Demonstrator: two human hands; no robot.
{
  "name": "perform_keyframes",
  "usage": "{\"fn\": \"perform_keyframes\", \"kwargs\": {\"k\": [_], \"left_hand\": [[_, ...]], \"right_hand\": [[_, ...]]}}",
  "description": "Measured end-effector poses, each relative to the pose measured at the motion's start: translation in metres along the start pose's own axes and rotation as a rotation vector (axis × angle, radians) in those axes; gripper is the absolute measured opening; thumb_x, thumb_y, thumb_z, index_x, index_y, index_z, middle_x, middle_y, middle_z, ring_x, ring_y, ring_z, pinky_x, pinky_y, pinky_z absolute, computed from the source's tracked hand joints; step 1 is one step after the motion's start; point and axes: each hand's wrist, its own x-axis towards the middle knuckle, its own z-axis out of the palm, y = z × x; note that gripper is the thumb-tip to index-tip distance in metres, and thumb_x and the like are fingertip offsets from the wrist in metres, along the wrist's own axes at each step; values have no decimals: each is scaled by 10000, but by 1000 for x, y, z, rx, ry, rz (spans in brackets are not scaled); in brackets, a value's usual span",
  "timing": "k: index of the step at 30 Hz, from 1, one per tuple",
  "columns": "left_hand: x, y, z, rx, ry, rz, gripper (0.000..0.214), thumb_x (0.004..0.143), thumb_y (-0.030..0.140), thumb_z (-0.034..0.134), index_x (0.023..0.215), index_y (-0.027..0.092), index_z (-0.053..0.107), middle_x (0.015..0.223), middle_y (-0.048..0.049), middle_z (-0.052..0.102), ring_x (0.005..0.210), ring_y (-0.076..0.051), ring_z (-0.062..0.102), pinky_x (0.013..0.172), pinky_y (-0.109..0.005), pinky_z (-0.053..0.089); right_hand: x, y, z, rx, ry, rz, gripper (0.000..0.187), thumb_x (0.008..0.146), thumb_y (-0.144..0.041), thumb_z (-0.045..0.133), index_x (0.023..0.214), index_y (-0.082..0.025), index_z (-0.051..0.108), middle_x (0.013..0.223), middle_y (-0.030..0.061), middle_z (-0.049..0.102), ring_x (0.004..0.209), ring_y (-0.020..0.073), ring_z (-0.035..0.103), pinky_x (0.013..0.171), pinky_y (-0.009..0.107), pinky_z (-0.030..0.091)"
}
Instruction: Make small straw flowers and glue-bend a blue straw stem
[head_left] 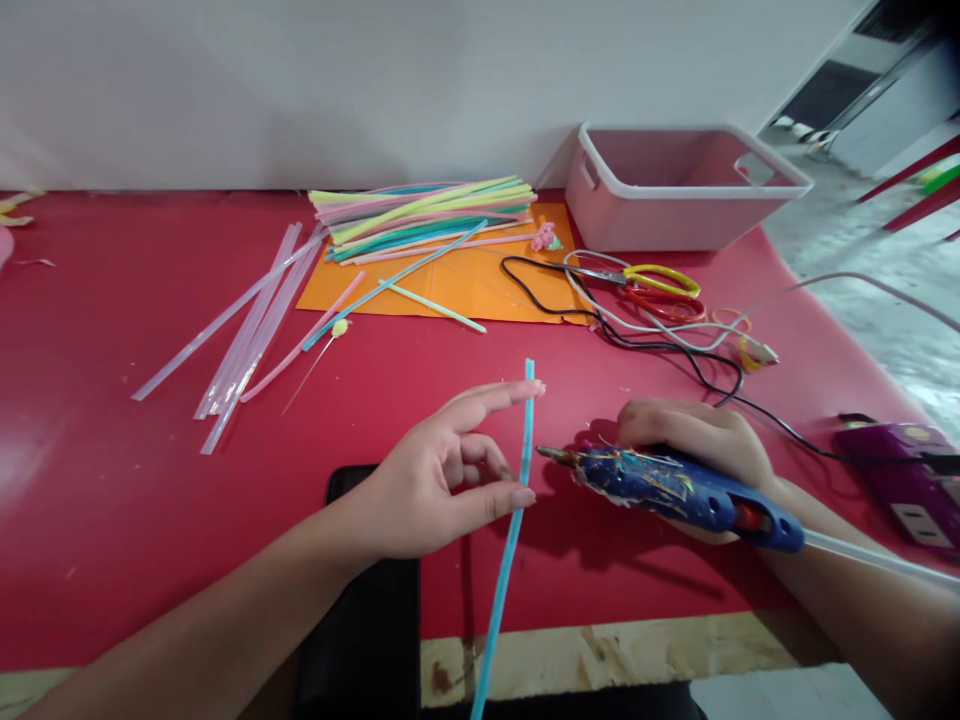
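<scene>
My left hand [442, 475] is closed on a light blue pipe cleaner [507, 560], held upright between the thumb and the fingertips. The strip's top end sticks up just past my index finger, and its lower end runs out of the bottom of the view. My right hand [697, 445] grips a blue glue gun [660, 485], which is spattered with dried glue and thread bits. Its metal nozzle points left, close to the pipe cleaner, with a small gap visible. A clear glue stick [877, 555] comes out of the gun's back end. The trigger is hidden.
Coloured pipe cleaners [427, 225] lie on orange paper [450, 285] at the back. Glue sticks [262, 330] lie to their left. Scissors [660, 285], cables, a pink basket [660, 215] and a purple power strip [900, 480] are on the right. A black phone-like object [367, 620] lies under my left wrist.
</scene>
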Motion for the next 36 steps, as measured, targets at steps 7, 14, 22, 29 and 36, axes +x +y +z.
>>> {"fn": "perform_keyframes", "kwargs": {"k": [7,14,22,29,36], "left_hand": [[-1,1,0,36,-3,-17,728,869,184,723,1504,289,381,725,38,597,662,-75,547,667,-199,457],[-2,3,0,56,-4,-4,731,874,183,719,1507,288,368,710,47,579,639,-63,511,636,-186,426],[-1,0,0,34,-4,13,719,881,188,714,1502,296,367,719,45,591,646,-57,521,646,-172,439],[3,-2,3,75,174,84,699,869,132,695,1487,229,385,693,49,559,631,-68,502,613,-184,427],[4,0,0,58,208,63,724,886,184,682,1517,214,328,685,44,549,639,-84,484,645,-223,418]], "right_hand": [[1,-4,8,-3,108,56,266,917,-517,572,914,-258,633,715,33,622,618,181,573,585,305,450],[4,-8,10,-27,84,35,253,951,-485,511,921,-252,608,714,27,604,617,173,549,575,300,432],[-1,-3,4,-57,-5,-6,212,929,-444,548,952,-242,606,738,43,632,638,179,586,596,298,468],[5,1,-1,-251,317,291,156,759,-302,691,882,-216,649,663,-13,681,512,128,587,511,226,459],[61,12,-33,-380,172,860,210,728,-305,579,822,-157,694,618,22,627,633,182,584,564,267,422]]}}
